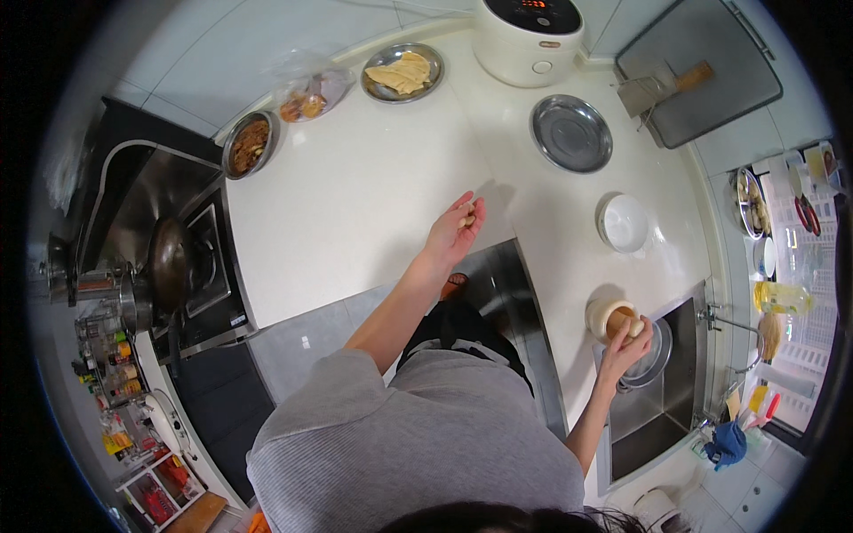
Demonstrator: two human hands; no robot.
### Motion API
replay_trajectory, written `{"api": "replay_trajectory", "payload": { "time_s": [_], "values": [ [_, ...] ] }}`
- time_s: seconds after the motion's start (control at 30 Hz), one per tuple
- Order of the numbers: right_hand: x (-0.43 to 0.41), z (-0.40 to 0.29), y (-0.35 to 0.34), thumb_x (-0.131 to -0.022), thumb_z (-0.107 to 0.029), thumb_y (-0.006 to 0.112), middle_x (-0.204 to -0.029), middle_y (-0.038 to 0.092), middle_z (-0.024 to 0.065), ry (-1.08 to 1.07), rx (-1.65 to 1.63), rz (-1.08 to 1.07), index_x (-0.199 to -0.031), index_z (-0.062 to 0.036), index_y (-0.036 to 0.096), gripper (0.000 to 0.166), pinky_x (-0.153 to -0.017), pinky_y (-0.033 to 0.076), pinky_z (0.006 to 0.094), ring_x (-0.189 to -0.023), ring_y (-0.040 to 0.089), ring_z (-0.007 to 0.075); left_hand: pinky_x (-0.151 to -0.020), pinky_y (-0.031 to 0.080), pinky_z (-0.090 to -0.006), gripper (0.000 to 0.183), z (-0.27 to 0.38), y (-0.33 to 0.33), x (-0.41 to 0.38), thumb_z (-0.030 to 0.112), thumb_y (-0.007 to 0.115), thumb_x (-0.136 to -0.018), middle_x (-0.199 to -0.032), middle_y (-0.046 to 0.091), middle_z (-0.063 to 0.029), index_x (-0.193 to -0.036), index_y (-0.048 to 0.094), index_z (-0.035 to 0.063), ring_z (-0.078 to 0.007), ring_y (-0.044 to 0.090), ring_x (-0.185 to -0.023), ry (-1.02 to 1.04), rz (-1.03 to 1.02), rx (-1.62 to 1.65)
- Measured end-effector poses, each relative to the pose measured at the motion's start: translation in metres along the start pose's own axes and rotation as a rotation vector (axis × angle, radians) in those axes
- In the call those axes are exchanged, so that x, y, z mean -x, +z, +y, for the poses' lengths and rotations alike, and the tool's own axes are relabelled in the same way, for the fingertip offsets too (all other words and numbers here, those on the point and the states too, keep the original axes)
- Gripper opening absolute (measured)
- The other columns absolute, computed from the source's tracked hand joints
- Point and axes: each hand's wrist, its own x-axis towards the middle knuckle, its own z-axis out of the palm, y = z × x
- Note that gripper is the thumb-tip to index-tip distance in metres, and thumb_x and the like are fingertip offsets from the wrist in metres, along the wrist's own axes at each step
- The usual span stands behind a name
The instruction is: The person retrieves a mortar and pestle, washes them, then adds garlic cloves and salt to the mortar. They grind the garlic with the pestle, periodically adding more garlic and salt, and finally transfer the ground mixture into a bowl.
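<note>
My left hand [458, 230] is raised over the counter, its fingers curled around small pale pieces [468, 216] that look like garlic cloves. At the counter's edge beside the sink, my right hand [625, 350] grips a pale, rounded piece [636, 327], which may be the end of a pestle. This piece is at the mouth of a cream-coloured pot [603, 316] with a brown inside, possibly a mortar. What lies deeper in the pot is hidden. Above it on the counter stands a white bowl [624, 224].
A steel plate [571, 134], a rice cooker [528, 50], a plate of pale yellow slices [402, 72], a plastic bag [313, 96] and a dish of brown food [250, 144] stand farther back. A wok [168, 263] is on the left hob. The sink [656, 426] holds a round metal vessel.
</note>
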Motion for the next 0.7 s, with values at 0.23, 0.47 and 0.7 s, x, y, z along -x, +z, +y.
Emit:
{"api": "replay_trajectory", "payload": {
  "time_s": [0.23,0.47,0.7],
  "values": [
    [0.0,0.017,0.003,-0.096,-0.021,0.06,-0.122,0.06,0.0166,-0.078,0.064,-0.047,-0.124,0.0024,0.056,0.036,-0.108,0.028,0.0442,-0.115,0.048,0.0343,-0.096,0.052,-0.0291,0.044,0.004,-0.041,-0.025,-0.003,0.049,-0.099,-0.133,0.049,-0.0219,-0.141,0.037,-0.0041,-0.0257,0.057,-0.112,-0.13,-0.148,0.07],
    [-0.012,0.01,-0.001,-0.091,-0.013,0.062,-0.108,0.061,0.0181,-0.168,0.002,-0.029,-0.118,-0.0001,0.056,0.03,-0.101,0.033,0.0448,-0.105,0.054,0.0354,-0.102,0.05,-0.0311,0.05,0.011,-0.033,-0.017,0.0,0.049,-0.1,-0.131,0.052,-0.0217,-0.145,0.03,-0.0054,-0.023,0.057,-0.117,-0.055,-0.091,-0.085],
    [0.003,0.02,0.007,-0.091,-0.013,0.065,-0.112,0.06,0.0151,-0.106,-0.085,0.102,-0.118,0.0012,0.054,0.033,-0.102,0.033,0.0447,-0.106,0.053,0.0331,-0.099,0.053,-0.0309,0.035,-0.005,-0.002,0.003,0.01,0.044,-0.105,-0.142,0.045,-0.021,-0.137,0.04,-0.0039,-0.0208,0.059,-0.114,-0.088,-0.108,-0.161]
  ]
}}
